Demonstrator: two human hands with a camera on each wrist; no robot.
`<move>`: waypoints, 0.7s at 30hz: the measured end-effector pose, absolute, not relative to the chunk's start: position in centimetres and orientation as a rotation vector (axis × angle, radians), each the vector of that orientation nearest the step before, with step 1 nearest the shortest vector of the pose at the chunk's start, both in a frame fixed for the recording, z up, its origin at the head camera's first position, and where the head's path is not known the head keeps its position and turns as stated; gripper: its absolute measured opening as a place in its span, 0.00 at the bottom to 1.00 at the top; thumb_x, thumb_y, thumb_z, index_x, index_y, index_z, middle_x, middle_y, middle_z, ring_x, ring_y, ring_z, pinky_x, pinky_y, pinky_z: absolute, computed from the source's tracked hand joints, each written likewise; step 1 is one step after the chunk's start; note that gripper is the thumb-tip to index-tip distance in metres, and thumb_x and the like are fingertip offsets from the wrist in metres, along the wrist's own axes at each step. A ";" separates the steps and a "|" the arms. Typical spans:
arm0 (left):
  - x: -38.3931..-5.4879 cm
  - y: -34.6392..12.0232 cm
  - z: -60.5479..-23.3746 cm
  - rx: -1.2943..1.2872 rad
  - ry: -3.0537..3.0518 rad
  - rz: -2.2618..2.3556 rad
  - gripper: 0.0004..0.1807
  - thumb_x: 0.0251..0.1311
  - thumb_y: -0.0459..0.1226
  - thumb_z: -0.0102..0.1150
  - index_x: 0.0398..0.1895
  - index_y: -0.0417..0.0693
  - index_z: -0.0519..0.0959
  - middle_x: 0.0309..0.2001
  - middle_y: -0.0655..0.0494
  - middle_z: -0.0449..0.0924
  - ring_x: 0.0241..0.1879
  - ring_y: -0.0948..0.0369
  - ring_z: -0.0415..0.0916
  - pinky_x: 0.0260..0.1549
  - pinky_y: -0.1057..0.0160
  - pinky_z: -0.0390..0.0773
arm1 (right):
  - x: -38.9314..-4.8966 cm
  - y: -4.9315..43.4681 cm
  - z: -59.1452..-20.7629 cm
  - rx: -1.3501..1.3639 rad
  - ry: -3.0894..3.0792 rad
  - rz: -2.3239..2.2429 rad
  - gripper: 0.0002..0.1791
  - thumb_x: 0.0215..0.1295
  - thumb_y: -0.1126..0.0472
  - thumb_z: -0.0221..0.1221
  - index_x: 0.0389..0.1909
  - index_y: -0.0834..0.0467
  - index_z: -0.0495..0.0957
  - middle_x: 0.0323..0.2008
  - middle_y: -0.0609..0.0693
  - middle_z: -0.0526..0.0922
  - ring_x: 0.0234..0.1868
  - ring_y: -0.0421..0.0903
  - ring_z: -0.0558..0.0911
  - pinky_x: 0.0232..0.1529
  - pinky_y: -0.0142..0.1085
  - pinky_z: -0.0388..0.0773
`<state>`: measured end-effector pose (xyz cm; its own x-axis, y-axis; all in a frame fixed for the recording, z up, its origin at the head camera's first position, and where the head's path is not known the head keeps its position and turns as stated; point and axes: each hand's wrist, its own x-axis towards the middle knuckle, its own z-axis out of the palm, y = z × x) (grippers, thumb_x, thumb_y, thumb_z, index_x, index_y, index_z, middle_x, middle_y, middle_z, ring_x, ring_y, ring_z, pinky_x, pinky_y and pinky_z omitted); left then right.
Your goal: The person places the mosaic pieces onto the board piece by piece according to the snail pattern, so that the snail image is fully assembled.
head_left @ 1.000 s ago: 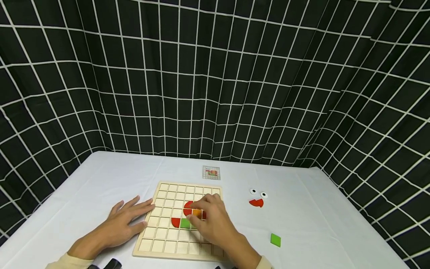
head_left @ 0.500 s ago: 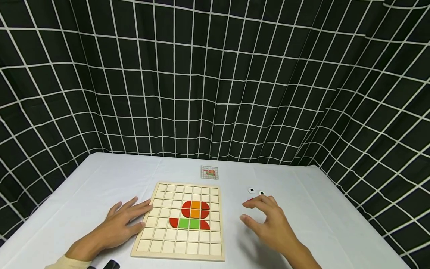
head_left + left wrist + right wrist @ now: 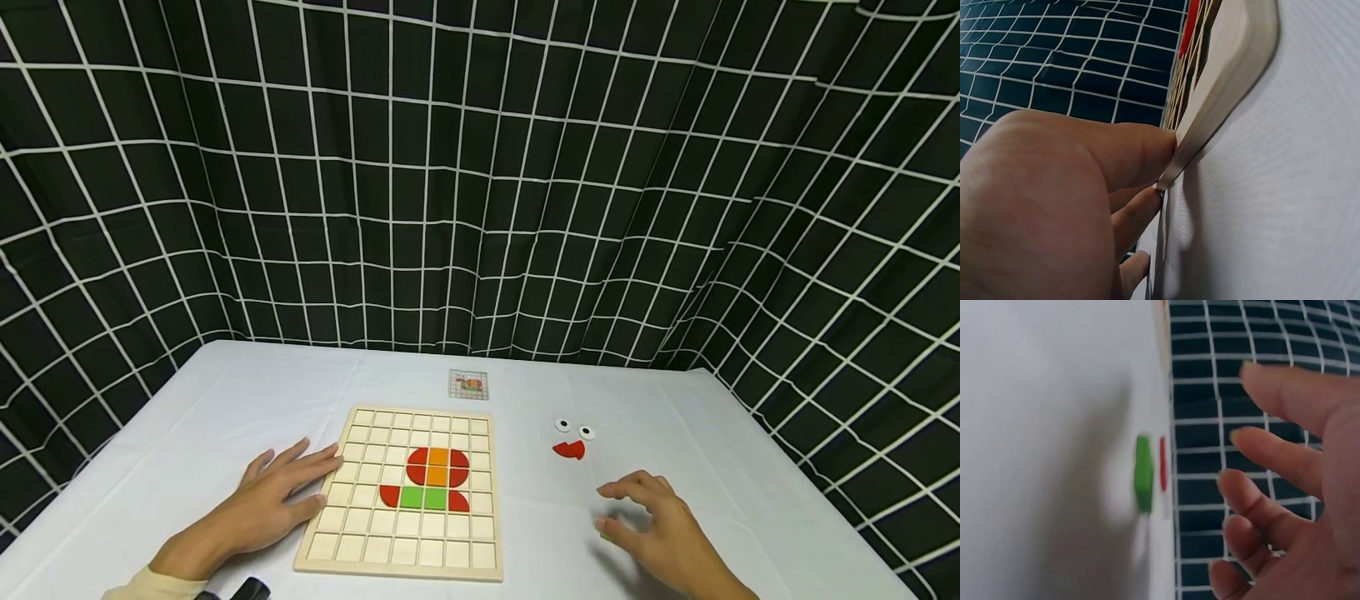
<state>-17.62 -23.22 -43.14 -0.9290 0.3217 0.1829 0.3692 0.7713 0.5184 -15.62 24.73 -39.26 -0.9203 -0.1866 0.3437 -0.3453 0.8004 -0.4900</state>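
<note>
My left hand lies with fairly straight fingers against the left edge of the wooden grid board; in the left wrist view its thumb and fingertips touch the board's side. Red rounded tiles flank two orange square tiles in the board's middle. One row lower, two green square tiles sit between a red tile and another red tile. My right hand hovers at the right, thumb and fingers spread apart, over a loose green tile mostly hidden under the thumb in the head view.
Beyond the right hand lie two red tiles close together and two round eye pieces. A small picture card with a grid pattern lies behind the board. Black cloth with white lines hangs around the white table.
My right hand has left the board and moved right to the loose green tile, uncovering the board's tiles. The left hand has stayed at the board's edge.
</note>
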 end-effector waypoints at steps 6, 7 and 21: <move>-17.7 -23.2 -43.4 -0.566 -2.887 -0.852 0.24 0.62 0.42 0.59 0.63 0.51 0.75 0.67 0.54 0.67 0.70 0.40 0.48 0.62 0.34 0.35 | -16.1 25.9 -40.0 0.315 -2.922 0.749 0.18 0.47 0.46 0.74 0.40 0.44 0.83 0.39 0.34 0.76 0.47 0.42 0.71 0.49 0.46 0.73; -17.7 -23.2 -43.4 -0.567 -2.888 -0.850 0.24 0.62 0.42 0.59 0.63 0.51 0.75 0.67 0.54 0.67 0.70 0.40 0.48 0.62 0.34 0.36 | -16.2 26.1 -40.1 0.300 -2.945 0.739 0.19 0.46 0.47 0.74 0.40 0.45 0.83 0.39 0.35 0.76 0.47 0.42 0.71 0.50 0.46 0.73; -17.8 -23.4 -43.2 -0.605 -2.870 -0.833 0.25 0.64 0.44 0.58 0.64 0.50 0.74 0.67 0.53 0.67 0.69 0.39 0.49 0.61 0.33 0.38 | -16.6 26.6 -40.8 0.270 -3.008 0.777 0.13 0.48 0.55 0.74 0.32 0.48 0.79 0.31 0.38 0.73 0.36 0.41 0.71 0.37 0.37 0.73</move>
<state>-17.79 -23.39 -43.25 -0.9172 0.3475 0.1949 0.3979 0.7725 0.4949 -16.63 26.65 -40.85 -0.9847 -0.1614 0.0653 -0.1728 0.8608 -0.4786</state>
